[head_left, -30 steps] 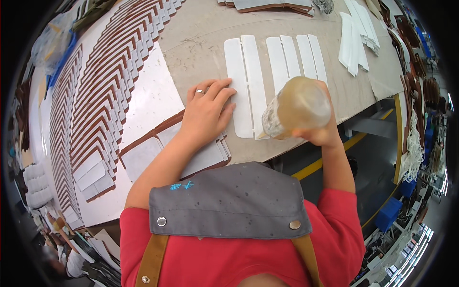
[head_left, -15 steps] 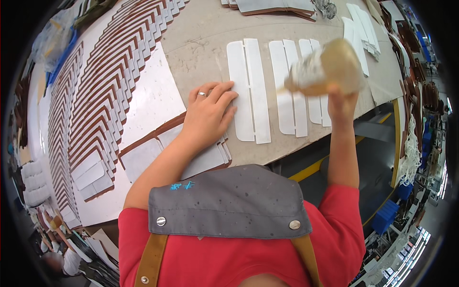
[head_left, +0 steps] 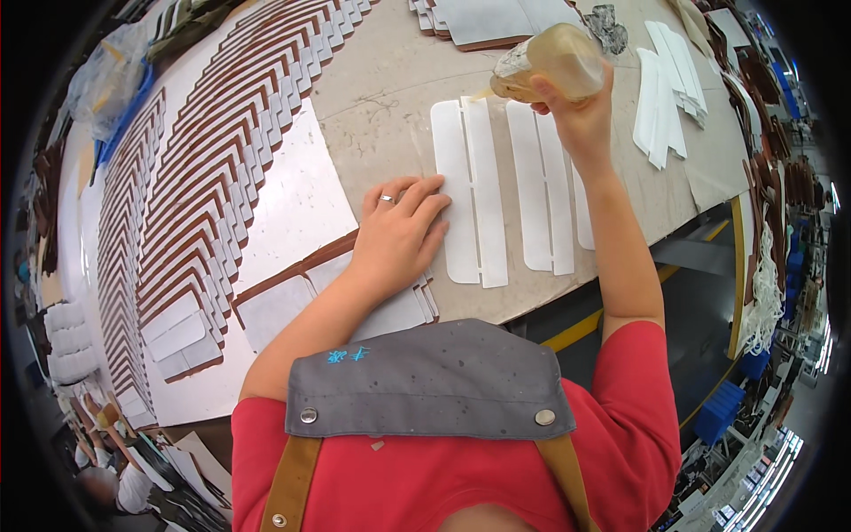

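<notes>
My right hand (head_left: 581, 115) grips a translucent yellowish squeeze bottle (head_left: 567, 60), tipped sideways above the table. Its thin nozzle points left, at the top end of the nearest white slotted panel (head_left: 455, 199); whether it touches cannot be made out. Flat on the table at that panel's left side lies my left hand (head_left: 399, 235), its fingers stretched out, a ring on one, fingertips at the panel's edge. To the right lies a second white panel (head_left: 535, 191). A third one (head_left: 583, 217) is mostly hidden behind my right forearm.
Overlapping rows of white pieces with brown edges (head_left: 208, 204) cover the left. A stack of white-and-brown pieces (head_left: 275, 301) lies by my left forearm, another stack (head_left: 487, 22) at the far side. Loose white strips (head_left: 656, 115) lie right, near a crumpled grey lump (head_left: 605, 28).
My right hand has carried the bottle left and away from me, from over the right-hand panels to the far end of the first. My left hand stays at the same panel edge.
</notes>
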### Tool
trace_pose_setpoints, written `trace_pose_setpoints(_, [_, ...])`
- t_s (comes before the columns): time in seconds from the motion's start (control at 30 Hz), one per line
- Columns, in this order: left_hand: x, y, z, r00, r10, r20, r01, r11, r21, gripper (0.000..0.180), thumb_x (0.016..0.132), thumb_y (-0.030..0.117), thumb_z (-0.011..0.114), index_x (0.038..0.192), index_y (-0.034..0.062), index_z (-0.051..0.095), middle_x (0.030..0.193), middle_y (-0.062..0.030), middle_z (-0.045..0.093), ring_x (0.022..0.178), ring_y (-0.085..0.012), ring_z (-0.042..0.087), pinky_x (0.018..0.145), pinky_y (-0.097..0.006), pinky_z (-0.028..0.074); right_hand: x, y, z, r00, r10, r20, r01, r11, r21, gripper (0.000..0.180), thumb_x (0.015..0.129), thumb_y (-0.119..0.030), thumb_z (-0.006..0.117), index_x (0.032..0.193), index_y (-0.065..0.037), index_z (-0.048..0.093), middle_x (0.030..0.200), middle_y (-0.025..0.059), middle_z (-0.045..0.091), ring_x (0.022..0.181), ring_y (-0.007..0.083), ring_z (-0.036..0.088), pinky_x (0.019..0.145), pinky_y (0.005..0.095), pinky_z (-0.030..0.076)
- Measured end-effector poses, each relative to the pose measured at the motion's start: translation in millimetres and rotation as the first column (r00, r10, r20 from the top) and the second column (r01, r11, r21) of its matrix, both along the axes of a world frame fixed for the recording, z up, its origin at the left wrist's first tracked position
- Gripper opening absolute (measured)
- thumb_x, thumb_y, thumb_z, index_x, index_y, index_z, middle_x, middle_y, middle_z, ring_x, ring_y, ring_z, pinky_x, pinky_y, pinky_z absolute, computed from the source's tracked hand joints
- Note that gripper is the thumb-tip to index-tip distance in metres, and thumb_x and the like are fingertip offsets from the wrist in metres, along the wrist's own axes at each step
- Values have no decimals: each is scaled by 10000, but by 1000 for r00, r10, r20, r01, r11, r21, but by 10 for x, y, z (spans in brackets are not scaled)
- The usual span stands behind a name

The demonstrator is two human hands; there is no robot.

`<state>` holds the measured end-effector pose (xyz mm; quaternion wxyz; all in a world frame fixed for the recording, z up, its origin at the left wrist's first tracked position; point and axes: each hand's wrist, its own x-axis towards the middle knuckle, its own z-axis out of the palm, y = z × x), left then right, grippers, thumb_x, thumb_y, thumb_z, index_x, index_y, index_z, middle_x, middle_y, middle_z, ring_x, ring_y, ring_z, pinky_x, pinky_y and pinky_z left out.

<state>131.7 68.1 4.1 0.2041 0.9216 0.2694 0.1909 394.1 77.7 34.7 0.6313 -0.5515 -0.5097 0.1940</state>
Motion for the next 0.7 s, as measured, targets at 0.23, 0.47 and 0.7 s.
trace_pose_setpoints(0.23, [14,0,9,1000,-1,7,1,1000,-2,256,782,153,613,1027,99,567,1217,-37,527,1131,-242,461,966,-393,295,147,-40,22,995,-74,-68,72,997,-35,541,819,-277,695,1133,-7,346,890,111,580,567,144,582,496,232,488])
trace_pose_setpoints(0.47, [16,-7,31,1000,4,4,-4,1000,4,256,785,149,617,1032,99,572,1228,-39,527,1131,-247,459,971,-393,295,259,-233,-37,986,-51,-162,25,987,-158,401,843,-306,656,1042,2,495,809,80,596,516,116,549,414,218,425])
trace_pose_setpoints(0.7, [25,-27,45,1000,17,-5,-17,1000,9,252,789,136,618,1035,100,577,1226,-29,533,1135,-261,454,969,-393,301,71,-650,-6,961,-64,-269,2,975,-224,442,808,-285,703,1051,-17,451,774,60,566,451,77,490,387,193,401])
